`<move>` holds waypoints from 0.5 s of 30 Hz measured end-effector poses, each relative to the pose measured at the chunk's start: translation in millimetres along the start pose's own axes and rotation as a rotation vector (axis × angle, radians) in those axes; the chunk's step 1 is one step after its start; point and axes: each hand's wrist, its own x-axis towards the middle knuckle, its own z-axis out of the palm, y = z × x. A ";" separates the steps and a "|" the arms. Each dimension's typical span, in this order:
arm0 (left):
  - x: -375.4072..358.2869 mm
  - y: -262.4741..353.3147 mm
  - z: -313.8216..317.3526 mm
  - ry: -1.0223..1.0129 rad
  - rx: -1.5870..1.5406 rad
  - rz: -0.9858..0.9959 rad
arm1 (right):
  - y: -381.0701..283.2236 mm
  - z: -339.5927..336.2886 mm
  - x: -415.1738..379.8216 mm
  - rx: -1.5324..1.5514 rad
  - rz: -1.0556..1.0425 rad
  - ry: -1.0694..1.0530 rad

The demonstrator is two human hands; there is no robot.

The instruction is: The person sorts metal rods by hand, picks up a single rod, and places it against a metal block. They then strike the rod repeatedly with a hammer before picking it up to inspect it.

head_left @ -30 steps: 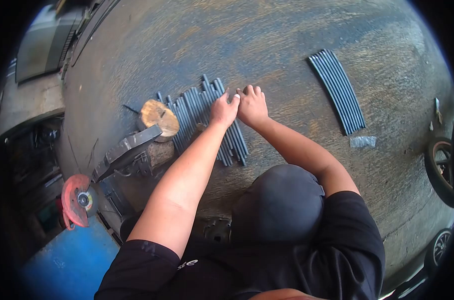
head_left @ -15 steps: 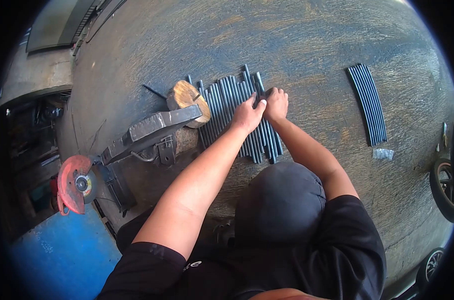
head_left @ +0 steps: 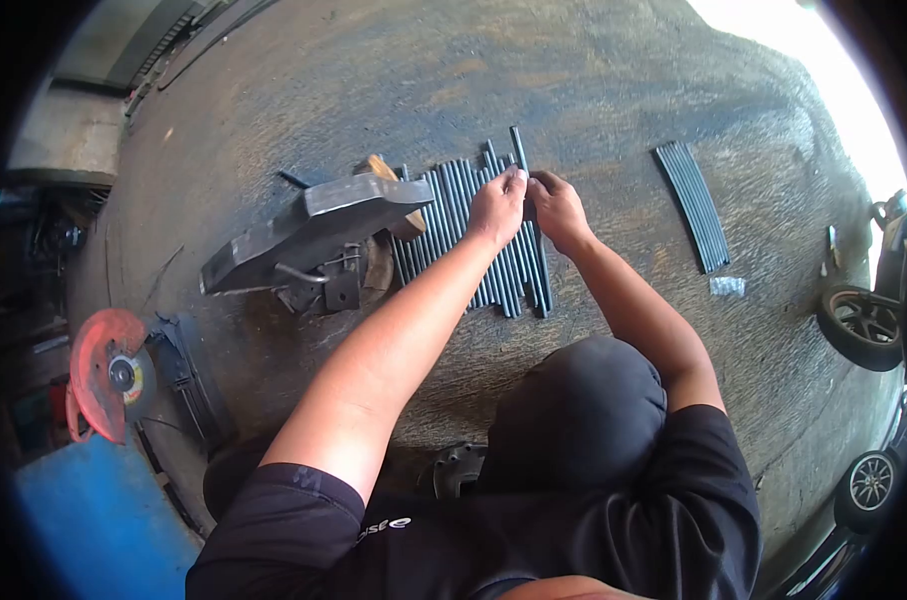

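Observation:
Dark metal rods [head_left: 439,240] lie side by side on the floor in front of me, their ends uneven. My left hand [head_left: 499,205] is closed, thumb against fingers, on a metal rod [head_left: 518,148] whose upper end sticks up past the fingers. Close beside it, my right hand [head_left: 557,208] is closed too, its fingertips curled at the same rod; the rod's lower part is hidden by the hands. To the right lies a second, neat row of rods [head_left: 694,207] with a small clear plastic piece [head_left: 727,286] below it.
Left of the rods, a heavy metal block [head_left: 314,225] stands by a piece of wood [head_left: 379,168]. An angle grinder with a red guard [head_left: 104,360] is at the far left, above a blue surface [head_left: 104,520]. Wheels [head_left: 864,318] stand at the right edge.
Both hands have risen from the rod row and a rod now stands out above them. The view has shifted, so the grinder and the right-hand row appear farther left.

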 end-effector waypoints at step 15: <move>-138.3 209.9 -213.7 0.525 -0.194 0.530 | -271.1 61.3 -149.6 0.136 -0.374 -0.385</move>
